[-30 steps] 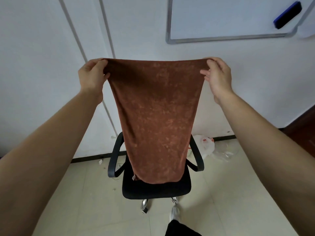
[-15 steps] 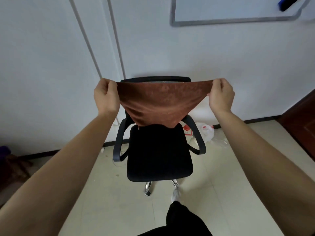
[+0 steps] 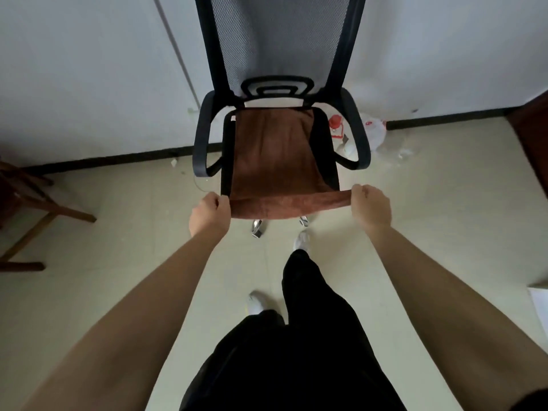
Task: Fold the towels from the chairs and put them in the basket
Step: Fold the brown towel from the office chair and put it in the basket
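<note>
A rust-brown towel (image 3: 274, 161) lies spread flat over the seat of a black mesh office chair (image 3: 278, 40), reaching from the backrest to the front edge. My left hand (image 3: 210, 214) grips the towel's near left corner. My right hand (image 3: 370, 206) grips the near right corner. The near edge is stretched taut between both hands, just past the seat's front edge. No basket is in view.
A wooden stand (image 3: 26, 203) is on the floor at the left. A white plastic bag (image 3: 374, 132) and a red-capped bottle (image 3: 336, 130) lie by the wall behind the chair. A dark wooden panel (image 3: 530, 137) is at the right. My legs are below.
Both hands have come down from chest height to the seat's front edge. The towel, which hung from them, now lies spread on the seat.
</note>
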`<control>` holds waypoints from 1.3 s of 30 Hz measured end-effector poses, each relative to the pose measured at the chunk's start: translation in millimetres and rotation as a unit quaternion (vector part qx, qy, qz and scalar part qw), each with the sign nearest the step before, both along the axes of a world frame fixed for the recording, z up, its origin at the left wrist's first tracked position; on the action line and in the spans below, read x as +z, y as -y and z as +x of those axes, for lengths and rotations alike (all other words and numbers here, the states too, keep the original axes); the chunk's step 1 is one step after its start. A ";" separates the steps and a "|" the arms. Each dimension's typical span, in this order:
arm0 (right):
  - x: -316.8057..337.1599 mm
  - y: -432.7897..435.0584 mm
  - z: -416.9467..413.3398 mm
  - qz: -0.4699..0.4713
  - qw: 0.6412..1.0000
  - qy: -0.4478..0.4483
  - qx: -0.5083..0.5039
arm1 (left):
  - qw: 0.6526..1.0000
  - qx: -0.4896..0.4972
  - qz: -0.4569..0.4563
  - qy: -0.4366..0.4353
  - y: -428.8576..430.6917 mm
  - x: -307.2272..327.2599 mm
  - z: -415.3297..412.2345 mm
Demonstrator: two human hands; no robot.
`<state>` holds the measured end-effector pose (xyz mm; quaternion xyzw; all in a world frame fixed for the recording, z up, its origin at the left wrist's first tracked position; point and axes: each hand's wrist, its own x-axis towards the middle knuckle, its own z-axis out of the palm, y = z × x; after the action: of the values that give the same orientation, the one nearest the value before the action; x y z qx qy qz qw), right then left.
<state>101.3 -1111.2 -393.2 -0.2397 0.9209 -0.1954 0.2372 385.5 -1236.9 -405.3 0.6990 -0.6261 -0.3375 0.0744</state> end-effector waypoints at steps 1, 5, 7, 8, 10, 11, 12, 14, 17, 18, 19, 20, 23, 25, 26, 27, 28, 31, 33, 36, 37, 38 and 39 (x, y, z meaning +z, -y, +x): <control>-9.8 -7.6 2.5 0.029 0.999 0.014 0.012 | 0.999 -0.012 0.027 0.014 -5.7 -8.9 3.7; -29.3 -29.4 11.1 0.089 0.994 0.056 0.030 | 0.996 -0.039 0.069 0.034 -21.4 -29.0 15.9; -30.3 -30.3 10.1 0.094 0.993 0.068 0.028 | 0.996 -0.040 0.074 0.028 -20.7 -32.6 19.1; -28.8 -28.0 8.4 0.095 0.992 0.073 0.029 | 0.996 -0.038 0.077 0.022 -18.1 -33.3 19.6; -27.7 -18.6 3.0 0.086 0.993 0.080 0.034 | 0.996 -0.032 0.080 0.021 -8.3 -33.8 19.1; -27.2 -12.8 -0.5 0.075 0.993 0.081 0.036 | 0.996 -0.028 0.078 0.021 -1.7 -34.0 17.9; -26.0 -6.1 -4.0 0.062 0.994 0.082 0.037 | 0.997 -0.023 0.077 0.018 5.3 -34.2 15.9; -25.1 10.2 -11.8 0.043 0.995 0.077 0.035 | 0.996 -0.018 0.079 0.021 20.4 -34.6 9.8; -29.1 34.1 -21.5 0.058 0.994 0.080 0.050 | 0.993 -0.043 0.086 0.065 38.1 -39.6 -1.8; -33.1 40.9 -24.6 0.078 0.991 0.082 0.065 | 0.990 -0.060 0.094 0.089 43.2 -42.0 -6.4; -38.1 47.2 -27.7 0.100 0.988 0.083 0.083 | 0.986 -0.072 0.106 0.111 48.2 -44.4 -10.2; -44.1 54.2 -30.5 0.120 0.984 0.084 0.102 | 0.981 -0.077 0.119 0.130 52.6 -47.5 -13.1; -57.3 81.9 -44.7 0.137 0.978 0.088 0.133 | 0.976 -0.068 0.140 0.152 70.9 -59.8 -26.0; -61.7 102.5 -55.2 0.125 0.979 0.080 0.140 | 0.978 -0.063 0.133 0.147 86.8 -64.2 -38.8; -69.1 117.7 -64.5 0.118 0.981 0.080 0.134 | 0.981 -0.050 0.129 0.139 101.6 -69.8 -49.1; -73.8 130.9 -71.4 0.105 0.983 0.078 0.126 | 0.984 -0.036 0.121 0.125 115.6 -73.7 -56.9; -80.8 147.3 -80.2 0.092 0.986 0.081 0.112 | 0.987 -0.018 0.116 0.110 132.6 -79.2 -66.9; -101.1 197.6 -104.4 0.042 0.992 0.097 0.074 | 0.993 0.020 0.082 0.087 185.4 -95.3 -95.1; -119.3 233.9 -120.7 0.015 0.992 0.110 0.053 | 0.995 0.056 0.071 0.052 220.8 -112.7 -114.3; -156.9 281.2 -143.7 0.013 0.992 0.122 0.036 | 0.991 0.104 0.080 -0.004 270.0 -144.9 -137.7; -173.3 295.5 -151.5 0.011 0.991 0.125 0.038 | 0.989 0.116 0.086 -0.022 285.8 -158.9 -144.4; -187.5 307.4 -158.6 0.007 0.991 0.128 0.041 | 0.986 0.131 0.097 -0.039 299.6 -170.2 -149.2; -201.8 317.8 -164.5 0.005 0.990 0.133 0.041 | 0.982 0.144 0.112 -0.056 312.5 -184.3 -151.8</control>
<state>-63.2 -1429.1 -595.0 -0.2481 0.8714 -0.2107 0.3671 233.7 -1549.4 -589.6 0.7656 -0.4724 -0.4295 0.0786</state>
